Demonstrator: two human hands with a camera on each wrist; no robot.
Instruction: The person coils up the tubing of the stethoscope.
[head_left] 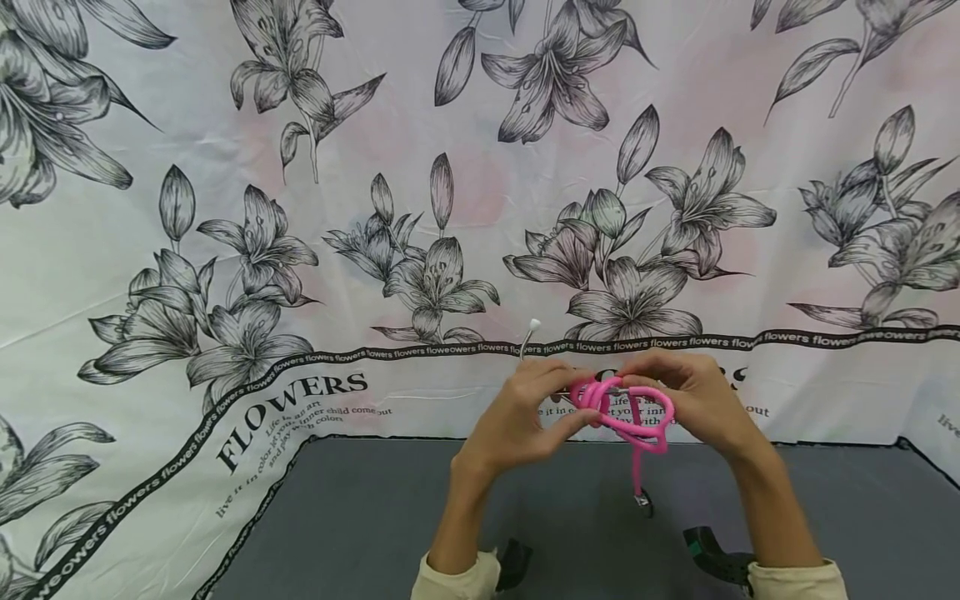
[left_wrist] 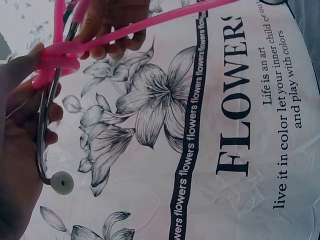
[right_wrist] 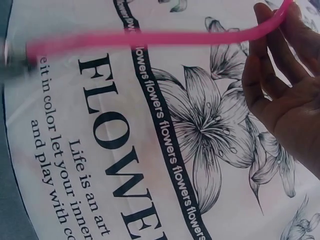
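A pink stethoscope (head_left: 651, 428) is held up between the two hands above the back edge of the grey table. My left hand (head_left: 506, 425) grips its metal ear tubes where pink tubing (left_wrist: 59, 56) loops around them. One pale ear tip (left_wrist: 62, 183) sticks out past the left hand. My right hand (head_left: 701, 404) pinches the tubing at the upper right of the loop; the right wrist view has its fingertips (right_wrist: 261, 42) at the tube. Below the loop a tube end hangs down with the chest piece (head_left: 643, 502), blurred at the left edge in the right wrist view.
White cloth (head_left: 450, 387) with printed lilies and black lettering hangs behind and along the left side. A dark grey tabletop (head_left: 360, 508) spreads below the hands. Black wrist-worn devices (head_left: 716, 557) sit near the cream sleeves (head_left: 798, 581).
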